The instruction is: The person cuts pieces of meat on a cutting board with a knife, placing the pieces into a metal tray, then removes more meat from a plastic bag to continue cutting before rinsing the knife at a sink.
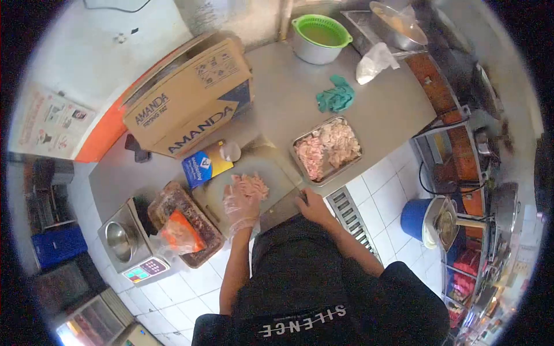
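Observation:
My left hand [242, 209], in a clear plastic glove, presses its fingers over a small heap of pale pink chopped raw meat [254, 185]. The heap lies on a greyish cutting board [276, 167]. To the right, my bare right hand [314, 207] is closed round the dark handle of what looks like a knife [302, 197] at the board's near right edge. Its blade is hard to make out. Beyond that hand, a metal tray [332, 176] holds cut meat in two portions, one pinker than the other.
Left of the board are a stained baking tray [199, 216] with an orange packet [182, 232] and a digital scale [134, 262]. Behind stand a yellow-blue carton [206, 165] and a large cardboard box [187, 106]. A green cloth [336, 95] and green-rimmed colander [322, 32] sit farther back.

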A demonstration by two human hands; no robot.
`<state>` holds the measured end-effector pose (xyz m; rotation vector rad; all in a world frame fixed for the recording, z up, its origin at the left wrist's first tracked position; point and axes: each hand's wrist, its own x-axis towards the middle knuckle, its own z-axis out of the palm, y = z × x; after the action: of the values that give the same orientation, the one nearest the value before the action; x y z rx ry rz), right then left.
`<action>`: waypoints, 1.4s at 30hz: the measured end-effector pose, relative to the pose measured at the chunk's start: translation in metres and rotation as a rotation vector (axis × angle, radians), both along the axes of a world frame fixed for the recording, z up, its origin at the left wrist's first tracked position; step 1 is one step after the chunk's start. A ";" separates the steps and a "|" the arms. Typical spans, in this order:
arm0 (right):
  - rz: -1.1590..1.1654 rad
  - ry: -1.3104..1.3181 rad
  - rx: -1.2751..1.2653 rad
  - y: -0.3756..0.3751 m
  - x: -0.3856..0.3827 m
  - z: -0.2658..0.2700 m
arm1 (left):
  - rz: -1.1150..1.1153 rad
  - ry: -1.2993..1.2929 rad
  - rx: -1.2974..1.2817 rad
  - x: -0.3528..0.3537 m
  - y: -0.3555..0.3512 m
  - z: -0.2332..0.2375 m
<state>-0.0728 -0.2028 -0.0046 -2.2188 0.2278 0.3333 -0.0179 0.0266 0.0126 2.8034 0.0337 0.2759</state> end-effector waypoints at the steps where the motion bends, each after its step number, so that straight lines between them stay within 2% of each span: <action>1: 0.011 0.029 -0.010 -0.001 0.000 0.000 | -0.005 0.018 -0.009 0.004 0.004 -0.014; 2: 0.025 0.057 -0.017 -0.001 0.001 -0.001 | -0.009 0.035 -0.014 0.008 0.010 -0.027; 3: 0.018 0.061 -0.005 -0.002 0.001 0.005 | -0.010 0.053 -0.019 0.013 0.011 -0.022; 6: 0.013 0.075 0.018 -0.003 0.002 0.017 | 0.196 0.598 -0.331 0.034 0.013 -0.004; 7: 0.021 0.080 0.012 -0.005 0.001 0.017 | 0.172 0.489 -0.433 0.031 0.020 -0.041; 8: 0.029 0.084 0.007 -0.007 0.001 0.017 | 0.147 0.378 -0.533 0.026 0.031 -0.109; 11: 0.005 0.003 0.007 -0.011 -0.002 0.006 | 0.154 0.325 -0.808 0.023 0.038 -0.126; 12: 0.012 0.019 0.017 -0.011 0.000 0.008 | 0.168 0.356 -0.899 0.024 0.035 -0.112; 15: 0.036 0.057 0.018 -0.014 0.006 0.015 | 0.252 0.435 -0.716 0.026 0.024 -0.050; 18: 0.042 0.045 0.011 -0.014 0.010 0.014 | 0.356 0.426 -0.795 0.025 0.029 -0.047; 21: 0.025 0.015 0.052 -0.012 0.012 0.013 | 0.315 0.333 -1.178 0.023 0.034 -0.024; 24: 0.048 0.015 0.035 -0.012 0.015 0.009 | 0.306 0.310 -1.197 0.024 0.043 -0.016; 27: 0.055 0.005 0.045 -0.009 0.020 0.010 | 0.341 0.293 -1.410 0.020 0.039 0.007; 30: 0.073 0.059 0.080 -0.008 0.024 0.015 | 0.358 0.429 -0.799 0.019 0.032 0.035; 32: 0.076 0.092 0.114 -0.006 0.027 0.020 | 0.450 0.452 -0.444 0.008 0.047 -0.004; 33: 0.080 0.063 0.113 -0.006 0.028 0.016 | 0.486 0.457 -0.266 0.009 0.048 -0.004; 36: 0.064 0.021 0.090 -0.010 0.021 0.004 | 0.575 0.504 -0.391 -0.001 0.052 0.002; 39: 0.059 0.011 0.057 -0.010 0.017 -0.003 | 0.527 0.416 -0.272 0.006 0.042 0.001; 42: 0.072 -0.080 0.072 -0.010 0.017 -0.009 | 0.428 0.436 -0.108 0.018 0.028 0.005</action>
<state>-0.0561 -0.2128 -0.0136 -2.1672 0.0919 0.2865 0.0004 0.0550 0.0180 2.6657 0.7267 -0.2404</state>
